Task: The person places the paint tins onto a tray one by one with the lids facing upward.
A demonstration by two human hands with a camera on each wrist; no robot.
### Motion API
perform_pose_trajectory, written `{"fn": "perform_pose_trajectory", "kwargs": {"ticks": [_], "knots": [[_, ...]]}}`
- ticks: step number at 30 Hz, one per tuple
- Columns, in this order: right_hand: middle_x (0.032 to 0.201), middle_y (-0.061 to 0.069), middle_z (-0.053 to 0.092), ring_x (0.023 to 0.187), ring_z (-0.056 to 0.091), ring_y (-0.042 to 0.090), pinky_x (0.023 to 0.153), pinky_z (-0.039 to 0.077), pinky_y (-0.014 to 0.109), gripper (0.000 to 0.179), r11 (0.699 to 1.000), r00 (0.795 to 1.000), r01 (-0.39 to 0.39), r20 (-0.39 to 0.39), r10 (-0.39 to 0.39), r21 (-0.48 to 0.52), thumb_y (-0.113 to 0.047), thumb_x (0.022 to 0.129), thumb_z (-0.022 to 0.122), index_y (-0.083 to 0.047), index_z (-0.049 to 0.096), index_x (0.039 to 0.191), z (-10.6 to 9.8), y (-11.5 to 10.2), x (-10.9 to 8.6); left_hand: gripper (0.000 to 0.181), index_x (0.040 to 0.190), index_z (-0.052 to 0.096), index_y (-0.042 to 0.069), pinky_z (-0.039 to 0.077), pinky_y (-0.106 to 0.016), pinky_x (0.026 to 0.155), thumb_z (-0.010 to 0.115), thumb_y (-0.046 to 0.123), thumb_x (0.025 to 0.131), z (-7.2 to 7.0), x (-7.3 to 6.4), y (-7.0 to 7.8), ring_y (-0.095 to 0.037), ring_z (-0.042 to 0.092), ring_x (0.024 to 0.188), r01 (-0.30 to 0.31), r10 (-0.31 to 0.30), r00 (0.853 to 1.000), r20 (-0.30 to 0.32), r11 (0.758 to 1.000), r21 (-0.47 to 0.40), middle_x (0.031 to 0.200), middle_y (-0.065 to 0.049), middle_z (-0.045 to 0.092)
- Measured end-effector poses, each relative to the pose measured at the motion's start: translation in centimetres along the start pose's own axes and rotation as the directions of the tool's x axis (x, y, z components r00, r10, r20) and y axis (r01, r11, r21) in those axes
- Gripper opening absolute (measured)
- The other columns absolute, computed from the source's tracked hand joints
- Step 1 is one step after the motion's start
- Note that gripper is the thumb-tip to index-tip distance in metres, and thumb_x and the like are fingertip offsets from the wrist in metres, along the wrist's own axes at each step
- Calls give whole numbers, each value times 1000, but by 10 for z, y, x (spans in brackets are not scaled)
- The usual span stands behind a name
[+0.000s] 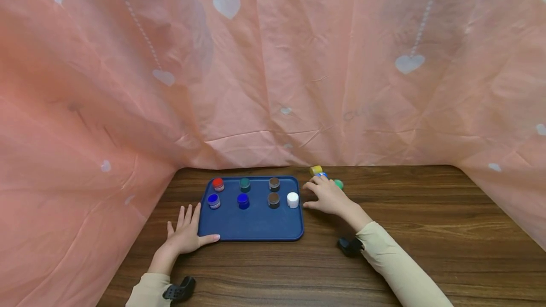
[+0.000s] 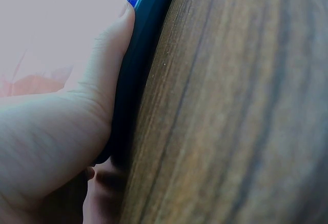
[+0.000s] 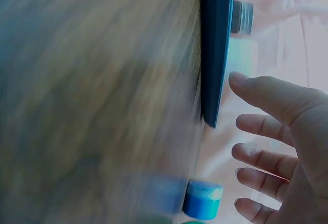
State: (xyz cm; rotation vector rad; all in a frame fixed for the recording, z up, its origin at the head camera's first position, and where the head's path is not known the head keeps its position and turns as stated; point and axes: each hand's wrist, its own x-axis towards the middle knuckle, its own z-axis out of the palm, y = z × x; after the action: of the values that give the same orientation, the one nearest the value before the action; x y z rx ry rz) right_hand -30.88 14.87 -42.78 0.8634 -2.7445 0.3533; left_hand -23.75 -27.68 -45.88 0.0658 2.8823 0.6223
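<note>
My left hand [image 1: 185, 233] rests at the left front corner of a blue tray [image 1: 256, 229], fingers spread along its side and thumb on the front rim. In the left wrist view the thumb [image 2: 115, 34] lies against the tray's edge. Just past the tray's right side, my right hand [image 1: 330, 197] reaches over the table, fingers spread loosely and holding nothing. A small blue paint jar [image 3: 202, 199] stands near its fingers, apart from them in the right wrist view. The hand partly hides this jar and a green one [image 1: 339, 184] in the head view. A white-capped jar [image 1: 292, 200] sits on the tray nearest the right thumb.
Also on the tray are a red jar [image 1: 218, 184], a dark green jar [image 1: 245, 184], two blue jars and two brown-topped jars. A yellow jar [image 1: 316, 170] is at the table's back edge. Pink curtain [image 1: 273, 84] surrounds the wooden table [image 1: 426, 231] at the back and sides.
</note>
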Motion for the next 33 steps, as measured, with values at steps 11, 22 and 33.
{"fn": "perform_pose_trajectory", "kwargs": {"ticks": [11, 22, 33], "knots": [[113, 11, 63, 106, 55, 32, 81, 46, 50, 45, 998, 998, -66, -8, 66, 4, -36, 78, 80, -10, 69, 113, -9, 24, -15, 128, 157, 2, 5, -12, -79, 104, 64, 77, 71, 1, 0, 0, -47, -15, 148, 6, -6, 1000, 2, 1000, -2, 161, -30, -2], [115, 14, 61, 108, 53, 35, 82, 45, 54, 41, 994, 994, -106, 2, 106, -17, -30, 81, 79, -8, 68, 114, -21, 47, -23, 130, 156, 2, 4, -14, -79, 102, 63, 80, 70, 4, 2, -4, -48, -15, 147, -12, 11, 1000, -24, 1000, -8, 160, -32, -2], [116, 17, 61, 109, 51, 40, 85, 44, 59, 49, 991, 990, -128, 58, 129, -25, -17, 75, 83, -10, 67, 120, -29, 64, -27, 125, 157, 2, 5, -9, -80, 103, 66, 74, 74, -1, 0, 2, -50, -14, 147, 8, -8, 1000, 4, 1000, 13, 160, -32, -1]]}}
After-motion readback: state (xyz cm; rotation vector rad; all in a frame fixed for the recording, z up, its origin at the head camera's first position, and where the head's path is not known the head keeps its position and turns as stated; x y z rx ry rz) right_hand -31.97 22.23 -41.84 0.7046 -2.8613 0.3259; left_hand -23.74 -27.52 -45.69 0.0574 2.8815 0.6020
